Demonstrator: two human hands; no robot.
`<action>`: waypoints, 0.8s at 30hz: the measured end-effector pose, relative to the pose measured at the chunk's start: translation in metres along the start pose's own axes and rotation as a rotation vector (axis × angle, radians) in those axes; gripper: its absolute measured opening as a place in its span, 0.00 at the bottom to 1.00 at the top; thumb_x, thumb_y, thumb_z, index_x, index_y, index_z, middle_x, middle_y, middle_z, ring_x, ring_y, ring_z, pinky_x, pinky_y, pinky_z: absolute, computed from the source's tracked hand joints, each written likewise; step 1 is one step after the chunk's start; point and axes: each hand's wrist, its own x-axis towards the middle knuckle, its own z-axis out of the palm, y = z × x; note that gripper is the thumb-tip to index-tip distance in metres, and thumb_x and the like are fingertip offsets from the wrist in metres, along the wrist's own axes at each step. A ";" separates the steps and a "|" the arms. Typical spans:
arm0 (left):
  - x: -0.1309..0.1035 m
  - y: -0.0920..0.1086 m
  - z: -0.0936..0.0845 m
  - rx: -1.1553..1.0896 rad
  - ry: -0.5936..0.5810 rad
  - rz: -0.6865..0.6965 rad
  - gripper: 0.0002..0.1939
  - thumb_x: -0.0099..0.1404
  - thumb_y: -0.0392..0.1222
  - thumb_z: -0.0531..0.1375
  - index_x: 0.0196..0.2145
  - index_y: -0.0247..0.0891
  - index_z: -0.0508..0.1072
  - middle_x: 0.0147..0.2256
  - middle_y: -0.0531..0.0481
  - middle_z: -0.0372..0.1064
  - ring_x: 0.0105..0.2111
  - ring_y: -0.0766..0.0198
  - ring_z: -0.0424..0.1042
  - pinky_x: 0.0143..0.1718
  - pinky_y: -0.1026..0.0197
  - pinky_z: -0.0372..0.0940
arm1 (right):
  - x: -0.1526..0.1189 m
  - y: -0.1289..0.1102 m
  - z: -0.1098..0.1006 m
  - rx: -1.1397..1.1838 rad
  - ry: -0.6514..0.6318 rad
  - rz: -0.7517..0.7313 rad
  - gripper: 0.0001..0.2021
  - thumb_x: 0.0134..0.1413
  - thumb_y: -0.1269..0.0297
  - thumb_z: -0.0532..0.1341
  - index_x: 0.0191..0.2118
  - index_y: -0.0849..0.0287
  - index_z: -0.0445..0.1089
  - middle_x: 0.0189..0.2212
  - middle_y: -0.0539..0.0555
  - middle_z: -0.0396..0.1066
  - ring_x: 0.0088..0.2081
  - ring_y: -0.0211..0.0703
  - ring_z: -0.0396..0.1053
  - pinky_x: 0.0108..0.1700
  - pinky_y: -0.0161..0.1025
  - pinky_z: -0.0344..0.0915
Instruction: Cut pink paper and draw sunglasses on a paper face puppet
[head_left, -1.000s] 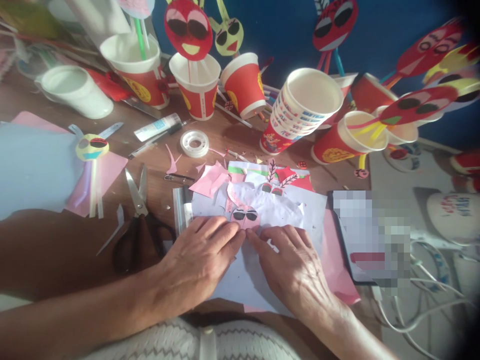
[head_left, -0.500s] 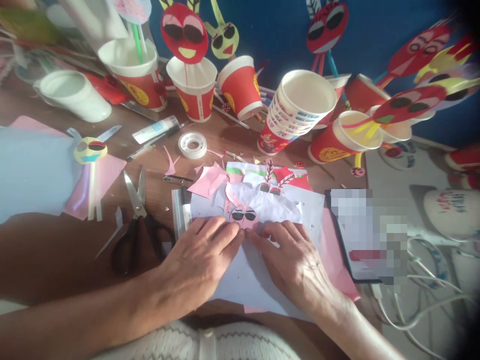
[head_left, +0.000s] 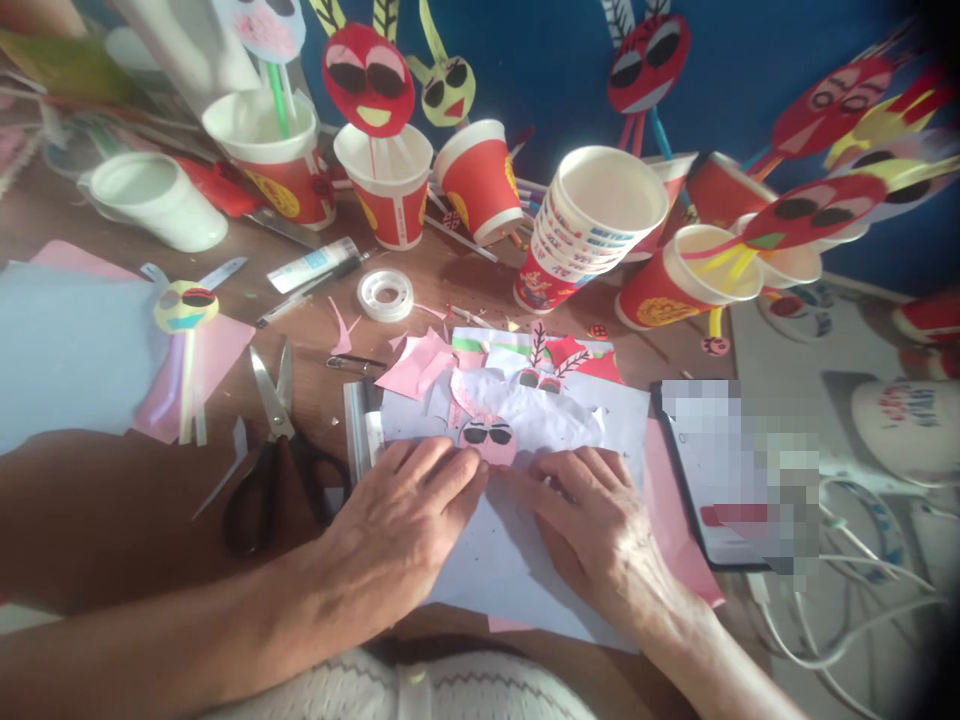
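A small pink paper face point(head_left: 491, 450) with dark sunglasses lies on a white sheet point(head_left: 487, 560) in front of me. My left hand point(head_left: 420, 510) is closed at its lower left edge, thumb and forefinger on the paper. From the other side, my right hand point(head_left: 589, 510) reaches the lower edge with a fingertip, its other fingers curled. A pink patterned strip point(head_left: 463, 395) rises from the top of the face. Two paper antennae point(head_left: 538, 345) with leaf-like lines and dark lenses lie just beyond. Both palms hide part of the sheet.
Black-handled scissors point(head_left: 281, 425) lie open at left. Beyond are a tape roll point(head_left: 384, 296), a glue tube point(head_left: 313, 265) and stacked paper cups point(head_left: 600, 215). Several red cups point(head_left: 386, 190) hold paper-faced straw figures. A phone point(head_left: 720, 480) with cables point(head_left: 832, 620) sits at right.
More of the pink face shows now, as my right fingertips have slid slightly down from it. My left hand stays nearly in place. The view has shifted a little.
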 end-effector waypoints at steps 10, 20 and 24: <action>-0.002 -0.009 0.002 -0.088 0.047 0.039 0.16 0.65 0.28 0.50 0.51 0.28 0.66 0.47 0.42 0.66 0.46 0.52 0.62 0.45 0.49 0.62 | 0.007 -0.001 0.001 0.002 -0.009 -0.023 0.16 0.62 0.75 0.50 0.43 0.60 0.75 0.30 0.56 0.69 0.32 0.44 0.63 0.34 0.42 0.56; -0.011 -0.011 0.002 -0.133 0.097 0.049 0.13 0.66 0.28 0.50 0.45 0.30 0.69 0.50 0.42 0.66 0.50 0.54 0.62 0.51 0.51 0.60 | 0.010 -0.002 -0.001 0.172 -0.027 0.094 0.14 0.60 0.77 0.51 0.44 0.58 0.72 0.32 0.54 0.70 0.34 0.43 0.66 0.36 0.41 0.56; -0.015 -0.011 -0.007 -0.183 0.104 0.030 0.10 0.66 0.28 0.50 0.40 0.33 0.70 0.45 0.44 0.67 0.46 0.57 0.65 0.48 0.53 0.62 | 0.013 -0.007 0.005 0.012 -0.019 0.037 0.11 0.62 0.69 0.54 0.47 0.56 0.71 0.34 0.54 0.71 0.35 0.44 0.66 0.37 0.41 0.56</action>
